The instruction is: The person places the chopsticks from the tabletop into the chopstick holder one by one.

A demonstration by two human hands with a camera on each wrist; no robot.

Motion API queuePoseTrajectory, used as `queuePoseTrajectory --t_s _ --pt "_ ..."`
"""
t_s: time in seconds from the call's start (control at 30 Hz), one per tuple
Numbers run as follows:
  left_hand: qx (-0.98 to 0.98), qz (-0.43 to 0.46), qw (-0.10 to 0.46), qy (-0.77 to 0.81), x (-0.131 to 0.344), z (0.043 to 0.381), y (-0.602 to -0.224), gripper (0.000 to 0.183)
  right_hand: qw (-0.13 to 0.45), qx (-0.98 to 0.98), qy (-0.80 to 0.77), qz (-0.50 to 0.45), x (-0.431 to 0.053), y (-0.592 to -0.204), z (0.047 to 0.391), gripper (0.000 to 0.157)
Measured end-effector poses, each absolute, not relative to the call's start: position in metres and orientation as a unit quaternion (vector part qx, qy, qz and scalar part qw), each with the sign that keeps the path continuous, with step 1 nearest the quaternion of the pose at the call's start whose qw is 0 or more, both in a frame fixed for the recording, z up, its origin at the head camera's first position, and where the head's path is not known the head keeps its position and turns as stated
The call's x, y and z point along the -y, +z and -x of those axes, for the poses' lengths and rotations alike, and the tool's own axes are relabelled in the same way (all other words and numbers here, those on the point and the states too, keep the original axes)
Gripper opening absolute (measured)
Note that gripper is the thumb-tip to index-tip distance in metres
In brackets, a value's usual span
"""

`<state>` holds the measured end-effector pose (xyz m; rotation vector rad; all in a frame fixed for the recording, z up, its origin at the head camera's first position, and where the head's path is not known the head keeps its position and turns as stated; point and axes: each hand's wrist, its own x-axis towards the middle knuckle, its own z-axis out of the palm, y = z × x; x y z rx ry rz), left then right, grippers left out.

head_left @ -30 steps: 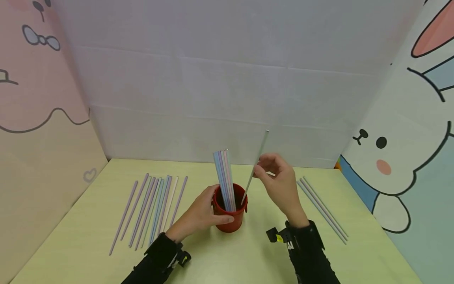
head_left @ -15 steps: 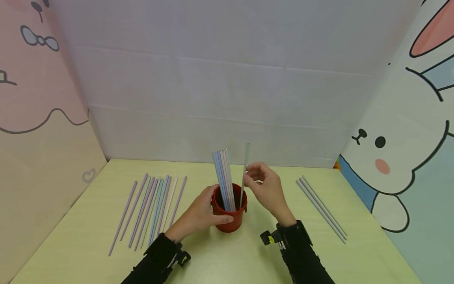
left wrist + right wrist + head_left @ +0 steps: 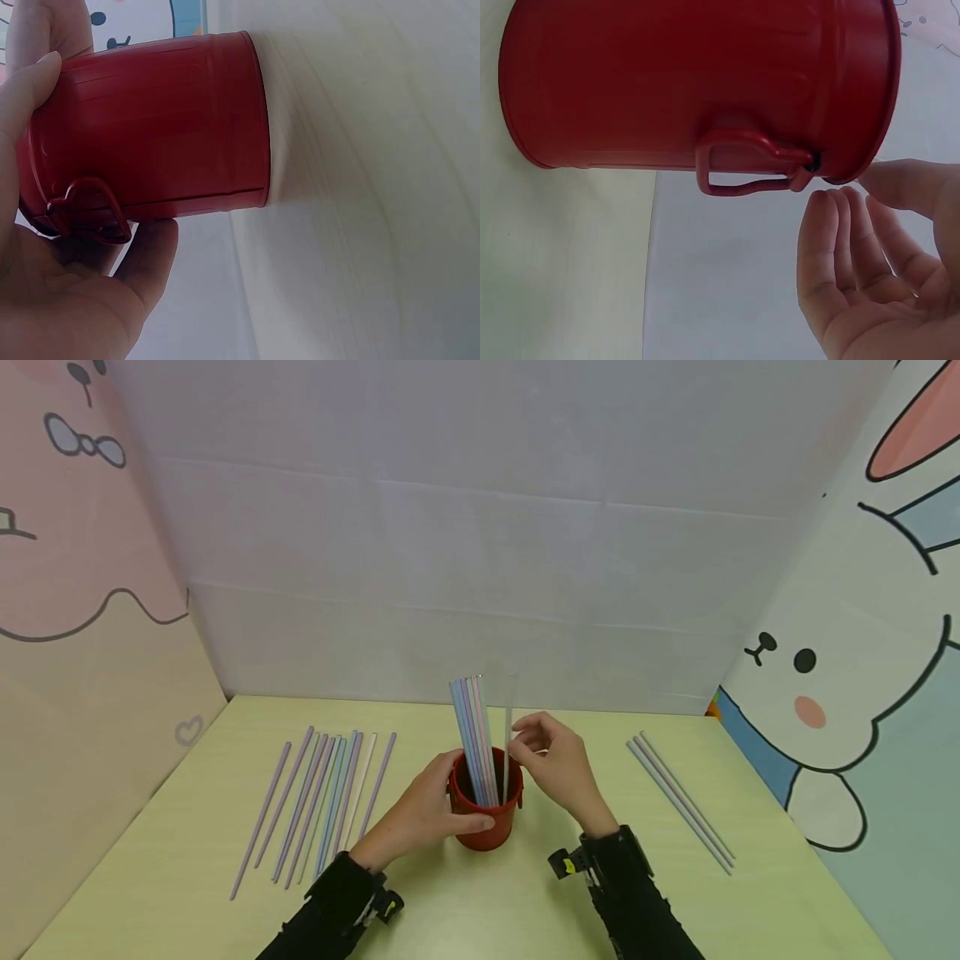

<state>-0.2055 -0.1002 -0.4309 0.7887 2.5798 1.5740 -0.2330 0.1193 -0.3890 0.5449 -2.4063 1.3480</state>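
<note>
A red metal bucket [image 3: 486, 837] stands upright on the table, holding a bundle of pastel drinking straws [image 3: 474, 735]. My left hand [image 3: 420, 806] grips it from the left, thumb across the front and fingers behind; the left wrist view shows this hand [image 3: 67, 300] around the bucket's upper part. At the right rim, my right hand [image 3: 551, 764] pinches a pale, translucent straw [image 3: 507, 768] that stands nearly upright inside the bucket, apart from the bundle. In the right wrist view the thumb and fingers of this hand [image 3: 877, 277] are beside the rim; the straw is hidden there.
Several purple, blue and pale straws [image 3: 322, 802] lie in a loose row on the left of the light wooden table [image 3: 480, 918]. Three more straws [image 3: 681, 802] lie at the right. A white backdrop [image 3: 480, 568] rises behind, with cartoon-printed panels on both sides.
My right hand has moved left and down to the bucket's rim, and its straw has gone from slanted to nearly upright and lower. The left hand and bucket have stayed still.
</note>
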Motion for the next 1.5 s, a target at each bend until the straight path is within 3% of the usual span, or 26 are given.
queuePoseTrajectory --t_s 0.3,0.53,0.73,1.13,1.5 --pt "-0.799 -0.276 0.02 0.533 0.099 0.188 -0.399 0.077 0.2 0.855 0.438 -0.193 -0.138 -0.374 0.23 0.021" --pt "-0.803 -0.273 0.024 0.529 0.098 0.187 -0.396 0.078 0.244 0.877 0.363 -0.2 -0.174 -0.355 0.228 0.037" --pt "-0.806 -0.27 0.018 0.526 0.098 0.187 -0.398 0.078 0.264 0.913 0.258 -0.176 -0.211 -0.361 0.228 0.051" --pt "-0.813 -0.253 0.026 0.523 0.097 0.186 -0.4 0.082 0.211 0.954 0.198 -0.084 -0.268 -0.387 0.227 0.054" --pt "-0.826 -0.245 0.019 0.508 0.1 0.208 -0.435 0.088 0.137 0.971 0.185 -0.064 -0.301 -0.414 0.231 0.05"
